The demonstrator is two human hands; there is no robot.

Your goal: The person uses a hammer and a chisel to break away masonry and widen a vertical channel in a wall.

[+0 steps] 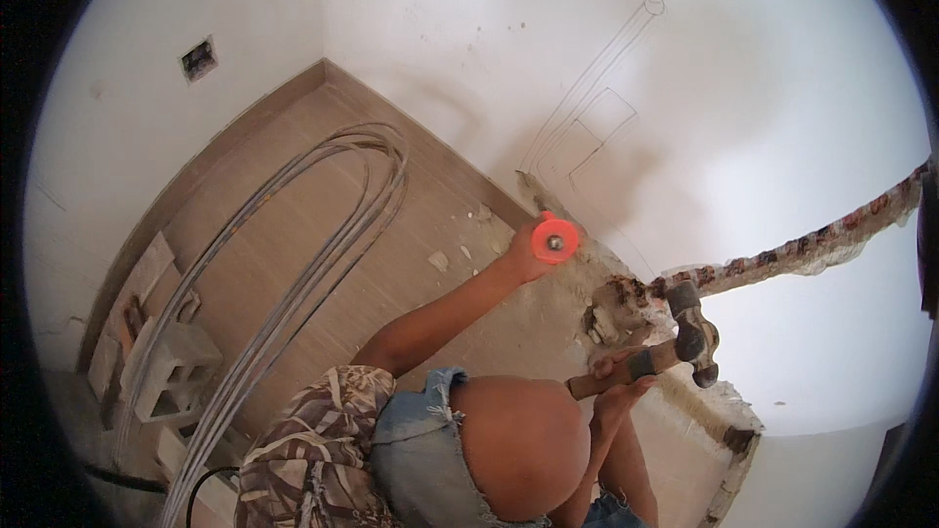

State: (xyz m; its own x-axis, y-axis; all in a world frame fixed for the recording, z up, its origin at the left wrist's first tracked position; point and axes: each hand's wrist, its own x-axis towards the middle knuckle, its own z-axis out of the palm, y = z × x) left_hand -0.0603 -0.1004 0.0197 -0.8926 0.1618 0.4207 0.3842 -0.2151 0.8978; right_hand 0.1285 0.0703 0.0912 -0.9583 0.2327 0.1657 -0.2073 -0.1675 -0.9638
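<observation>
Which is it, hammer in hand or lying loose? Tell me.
In hand: the right hand wraps the hammer around its handle, the head end jutting out beyond the grip.

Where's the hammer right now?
In the head view, the hammer is right of centre, in the right hand, its head just below the lower end of the broken groove.

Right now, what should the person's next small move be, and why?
Probably bring the wooden-handled, metal-headed hammer left, onto the chisel-like tool with the round red guard: the left hand grips that tool, its grey end is exposed, and the right hand holds the hammer apart from it.
</observation>
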